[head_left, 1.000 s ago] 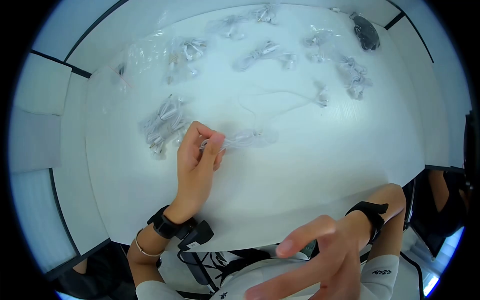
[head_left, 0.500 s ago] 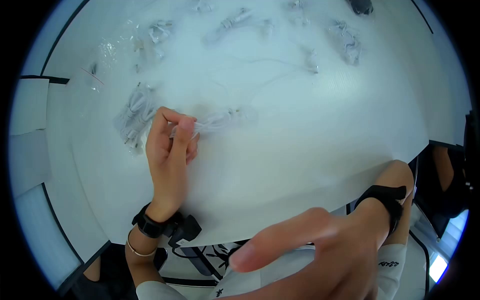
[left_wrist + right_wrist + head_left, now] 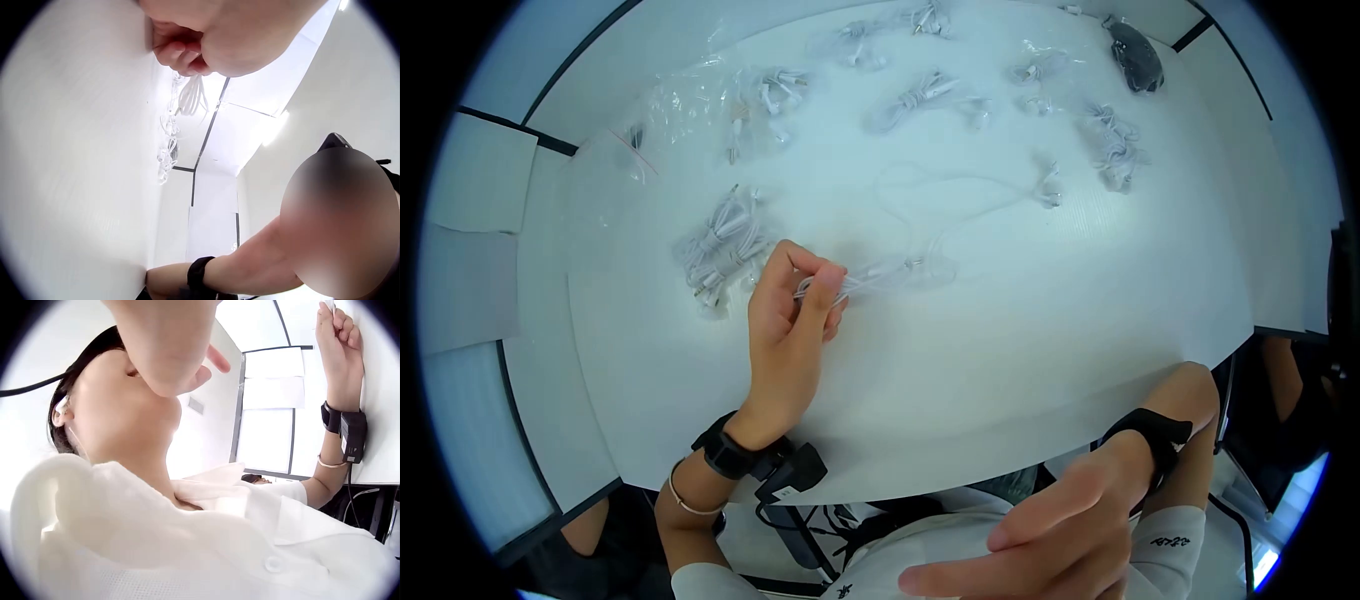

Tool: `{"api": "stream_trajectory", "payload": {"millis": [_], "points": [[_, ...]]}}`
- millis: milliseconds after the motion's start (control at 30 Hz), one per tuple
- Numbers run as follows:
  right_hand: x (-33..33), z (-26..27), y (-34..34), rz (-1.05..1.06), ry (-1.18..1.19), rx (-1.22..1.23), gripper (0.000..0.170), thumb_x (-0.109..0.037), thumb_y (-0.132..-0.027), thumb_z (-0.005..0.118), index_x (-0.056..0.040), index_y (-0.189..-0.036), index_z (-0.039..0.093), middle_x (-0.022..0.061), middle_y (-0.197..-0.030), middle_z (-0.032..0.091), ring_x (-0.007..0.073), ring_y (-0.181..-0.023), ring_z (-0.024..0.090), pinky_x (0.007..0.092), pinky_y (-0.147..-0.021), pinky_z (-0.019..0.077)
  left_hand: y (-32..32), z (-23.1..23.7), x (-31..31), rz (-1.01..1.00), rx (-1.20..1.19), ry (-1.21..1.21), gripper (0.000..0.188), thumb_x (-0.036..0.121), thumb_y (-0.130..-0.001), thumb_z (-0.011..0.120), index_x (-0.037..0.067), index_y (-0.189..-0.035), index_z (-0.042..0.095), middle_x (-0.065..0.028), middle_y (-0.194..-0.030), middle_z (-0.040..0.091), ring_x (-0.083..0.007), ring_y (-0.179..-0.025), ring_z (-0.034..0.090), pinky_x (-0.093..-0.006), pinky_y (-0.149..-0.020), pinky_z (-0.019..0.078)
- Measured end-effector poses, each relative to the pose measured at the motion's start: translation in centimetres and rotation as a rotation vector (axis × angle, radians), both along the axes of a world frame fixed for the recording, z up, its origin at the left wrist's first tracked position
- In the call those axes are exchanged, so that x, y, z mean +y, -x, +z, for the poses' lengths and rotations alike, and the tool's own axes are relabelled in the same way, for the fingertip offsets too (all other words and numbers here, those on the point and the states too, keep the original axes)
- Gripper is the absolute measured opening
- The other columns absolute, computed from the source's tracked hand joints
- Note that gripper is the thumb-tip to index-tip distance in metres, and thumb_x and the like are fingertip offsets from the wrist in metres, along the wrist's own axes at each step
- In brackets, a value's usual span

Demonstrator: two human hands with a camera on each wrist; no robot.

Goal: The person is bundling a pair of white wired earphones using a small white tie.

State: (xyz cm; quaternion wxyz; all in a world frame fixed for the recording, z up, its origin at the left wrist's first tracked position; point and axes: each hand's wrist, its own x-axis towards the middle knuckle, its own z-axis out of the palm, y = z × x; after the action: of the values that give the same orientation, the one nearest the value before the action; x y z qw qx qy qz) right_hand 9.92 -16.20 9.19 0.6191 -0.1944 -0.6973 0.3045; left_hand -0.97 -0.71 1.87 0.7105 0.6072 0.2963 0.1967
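I am watching from far off, and the left hand is pinching a white cord between its thumb and bent fingers. The thin loops are poking out by the thumb, and the rest is lying to the right on the white table, with a small shiny tip near its far end. I am seeing something clear around that end, maybe a thin bag, but it is too faint to tell.

The right hand is hanging near the table's front edge, away from the cord. Its fingers are loose and partly bent, and I am seeing nothing in it.

I am guessing that the cord is light and soft, so it is bending easily and not holding its shape well. Its loops may be sliding apart or making knots if only one strand is being held. I am thinking the best place to hold it is around the middle of all the loops, with a soft pinch. The thin ends look easy to hurt, so pulling there seems bad.

A fat bunch of cords is lying just beyond the left hand, to its left. White earbuds are resting farther right, with a thin, loose wire curving beside them.
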Motion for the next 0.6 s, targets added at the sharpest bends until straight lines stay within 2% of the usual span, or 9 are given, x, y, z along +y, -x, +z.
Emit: {"api": "stream_trajectory", "payload": {"millis": [33,67,167,300,400,533,600], "points": [[0.0,0.0,0.0,-0.010,0.005,-0.009,0.029,-0.020,-0.074,0.064,-0.0061,-0.098,0.056,0.0078,-0.095,0.056,0.0265,-0.084,0.053,0.0361,-0.081,0.0380,0.0,0.0,-0.1,0.001,0.013,-0.003,0.016,0.017,-0.094,0.050,0.006,-0.086,0.043,0.0007,-0.073,0.046,-0.0030,-0.054,0.035,-0.0184,-0.048,0.0286],[0.1,-0.1,0.0,-0.023,0.005,-0.010,0.029,-0.020,-0.074,0.064,-0.0060,-0.098,0.056,0.0078,-0.094,0.056,0.0265,-0.083,0.053,0.0360,-0.081,0.0381,-0.3,-0.2,-0.4,0.031,0.016,-0.068,0.017,0.019,-0.095,0.048,0.006,-0.085,0.043,0.0044,-0.062,0.036,-0.0024,-0.049,0.026,-0.0189,-0.045,0.0214],[0.2,-0.3,-0.4,-0.106,0.020,-0.027,0.027,-0.019,-0.074,0.064,-0.0057,-0.096,0.056,0.0077,-0.092,0.056,0.0263,-0.082,0.054,0.0357,-0.080,0.0384,-0.4,-0.1,-0.6,0.069,0.066,-0.065,0.017,0.019,-0.096,0.047,0.007,-0.085,0.044,0.0061,-0.055,0.029,-0.0024,-0.048,0.025,-0.0189,-0.044,0.0191],[0.1,-0.5,-0.8,-0.202,0.023,-0.056,0.026,-0.019,-0.074,0.064,-0.0054,-0.094,0.057,0.0075,-0.090,0.057,0.0260,-0.081,0.054,0.0352,-0.079,0.0389,-0.4,0.0,-0.6,0.063,0.087,-0.100,0.019,0.022,-0.096,0.047,0.008,-0.084,0.044,0.0061,-0.055,0.029,-0.0023,-0.048,0.024,-0.0190,-0.045,0.0187],[0.6,-0.9,-1.5,-0.293,0.021,-0.091,0.024,-0.019,-0.074,0.064,-0.0051,-0.092,0.057,0.0073,-0.088,0.057,0.0258,-0.080,0.054,0.0349,-0.079,0.0392,-0.1,-0.2,-0.3,0.054,0.046,-0.044,0.016,0.016,-0.094,0.051,0.006,-0.084,0.043,0.0025,-0.070,0.041,-0.0023,-0.049,0.030,-0.0179,-0.045,0.0233],[1.8,-1.7,-3.0,-0.465,0.009,-0.195,0.023,-0.018,-0.074,0.064,-0.0048,-0.090,0.057,0.0072,-0.086,0.057,0.0255,-0.079,0.054,0.0344,-0.078,0.0397,-0.5,-0.1,-0.5,0.132,0.089,0.004,0.017,0.017,-0.093,0.053,0.006,-0.084,0.044,0.0022,-0.069,0.043,-0.0022,-0.049,0.029,-0.0179,-0.045,0.0226],[2.8,-2.5,-3.9,-0.592,0.029,-0.289,0.022,-0.018,-0.073,0.064,-0.0046,-0.089,0.058,0.0071,-0.085,0.057,0.0254,-0.078,0.054,0.0342,-0.078,0.0399,-0.4,-0.2,-0.3,0.107,0.024,0.027,0.016,0.016,-0.093,0.053,0.006,-0.085,0.044,0.0020,-0.071,0.045,-0.0018,-0.051,0.031,-0.0168,-0.046,0.0238]]}}
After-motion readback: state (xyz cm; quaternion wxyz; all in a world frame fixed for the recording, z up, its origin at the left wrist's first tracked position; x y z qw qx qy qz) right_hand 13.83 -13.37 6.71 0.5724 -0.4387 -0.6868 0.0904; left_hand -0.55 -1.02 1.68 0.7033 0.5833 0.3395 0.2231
